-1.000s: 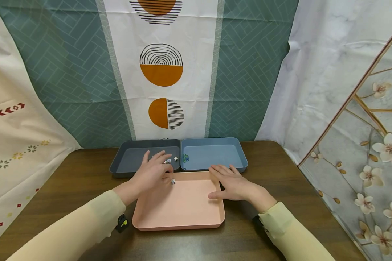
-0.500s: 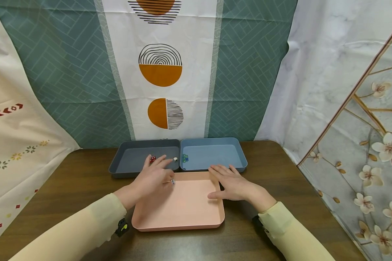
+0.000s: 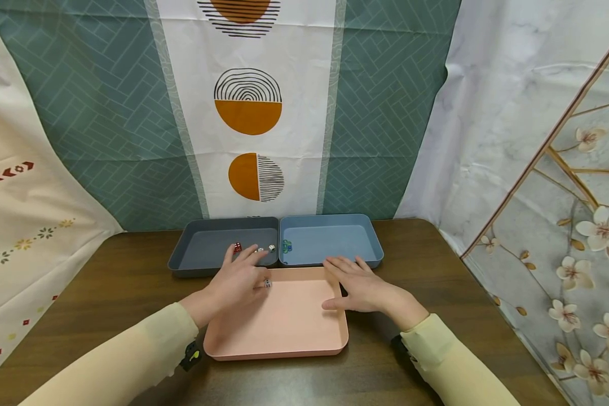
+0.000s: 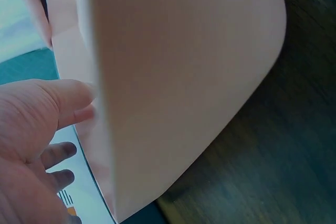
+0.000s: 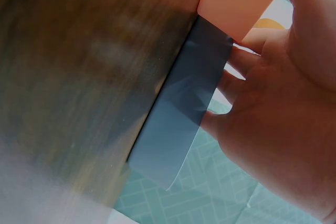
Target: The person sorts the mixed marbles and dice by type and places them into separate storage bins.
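A white die (image 3: 267, 283) with dark pips sits at the tips of my left hand's (image 3: 237, 285) thumb and index finger, which pinch it over the back left of the pink tray (image 3: 284, 332). That hand's other fingers stretch toward the dark grey tray (image 3: 195, 248). In the left wrist view the pink tray's wall (image 4: 178, 87) hides the die from sight. My right hand (image 3: 362, 287) rests at the pink tray's right rim, fingers straight, thumb over the inside. The right wrist view shows its fingers by the tray corner (image 5: 236, 3).
The grey tray holds a red die (image 3: 237, 247) and a few white dice (image 3: 271, 247). Beside it stands a blue tray (image 3: 335, 239) with small green and blue pieces (image 3: 286, 246) at its left end. A patterned cloth (image 3: 254, 113) hangs behind the wooden table (image 3: 411, 248).
My left index finger has come down to the die and closed on it with the thumb. The red die in the grey tray has come into sight. My right hand stays put.
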Available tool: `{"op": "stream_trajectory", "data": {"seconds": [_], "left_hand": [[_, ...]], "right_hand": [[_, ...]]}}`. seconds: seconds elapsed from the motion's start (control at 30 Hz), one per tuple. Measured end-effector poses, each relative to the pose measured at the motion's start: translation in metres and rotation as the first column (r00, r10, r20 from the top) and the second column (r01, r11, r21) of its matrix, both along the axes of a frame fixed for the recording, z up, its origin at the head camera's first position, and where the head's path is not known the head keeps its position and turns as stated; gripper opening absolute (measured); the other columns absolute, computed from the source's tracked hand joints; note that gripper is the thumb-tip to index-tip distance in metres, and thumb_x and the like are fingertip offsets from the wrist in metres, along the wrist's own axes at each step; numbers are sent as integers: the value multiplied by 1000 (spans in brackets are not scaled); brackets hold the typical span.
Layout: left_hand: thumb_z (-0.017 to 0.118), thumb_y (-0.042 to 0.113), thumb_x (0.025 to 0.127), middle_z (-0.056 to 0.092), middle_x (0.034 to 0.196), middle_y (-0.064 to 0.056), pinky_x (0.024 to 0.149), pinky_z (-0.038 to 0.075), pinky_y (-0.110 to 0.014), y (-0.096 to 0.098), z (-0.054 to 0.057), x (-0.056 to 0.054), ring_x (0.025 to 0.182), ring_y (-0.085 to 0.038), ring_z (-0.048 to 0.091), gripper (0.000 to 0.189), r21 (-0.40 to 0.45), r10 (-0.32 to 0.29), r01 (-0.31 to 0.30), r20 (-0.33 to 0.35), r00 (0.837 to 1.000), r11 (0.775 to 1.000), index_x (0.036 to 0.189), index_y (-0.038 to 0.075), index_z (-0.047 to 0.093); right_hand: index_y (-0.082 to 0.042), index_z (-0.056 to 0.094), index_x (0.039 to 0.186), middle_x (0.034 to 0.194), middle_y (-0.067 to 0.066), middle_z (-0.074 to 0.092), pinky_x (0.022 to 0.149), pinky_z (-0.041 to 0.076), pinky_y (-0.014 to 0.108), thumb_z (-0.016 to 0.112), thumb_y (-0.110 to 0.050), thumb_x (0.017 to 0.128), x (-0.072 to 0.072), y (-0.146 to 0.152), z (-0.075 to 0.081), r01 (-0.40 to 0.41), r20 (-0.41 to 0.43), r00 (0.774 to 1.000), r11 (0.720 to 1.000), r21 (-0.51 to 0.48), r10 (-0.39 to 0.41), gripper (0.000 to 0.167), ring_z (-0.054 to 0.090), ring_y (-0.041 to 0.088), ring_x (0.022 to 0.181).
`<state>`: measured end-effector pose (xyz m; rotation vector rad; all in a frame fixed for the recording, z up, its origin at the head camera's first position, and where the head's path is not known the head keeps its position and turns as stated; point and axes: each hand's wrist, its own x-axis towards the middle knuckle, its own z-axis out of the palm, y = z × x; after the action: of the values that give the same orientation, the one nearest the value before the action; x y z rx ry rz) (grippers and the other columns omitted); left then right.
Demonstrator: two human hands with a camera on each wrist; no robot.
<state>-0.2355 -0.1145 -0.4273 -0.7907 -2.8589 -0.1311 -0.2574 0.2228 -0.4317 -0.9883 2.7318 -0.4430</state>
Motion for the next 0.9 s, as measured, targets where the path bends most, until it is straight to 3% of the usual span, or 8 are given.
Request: {"op": "stream_trajectory", "data": {"seconds": [0.9], "left_hand": [[95,22,89,56,161,-20,122,11,-85,-1,-4,-2,159,-48,36,17,29,34,-36,58,998,999,102,23,85]], "right_hand": [[-10,24,177,183,12,20,134,0,63,71,-64,102,1,-2,0,11,11,1000,1000,9,-11,104,14,36,169]]}}
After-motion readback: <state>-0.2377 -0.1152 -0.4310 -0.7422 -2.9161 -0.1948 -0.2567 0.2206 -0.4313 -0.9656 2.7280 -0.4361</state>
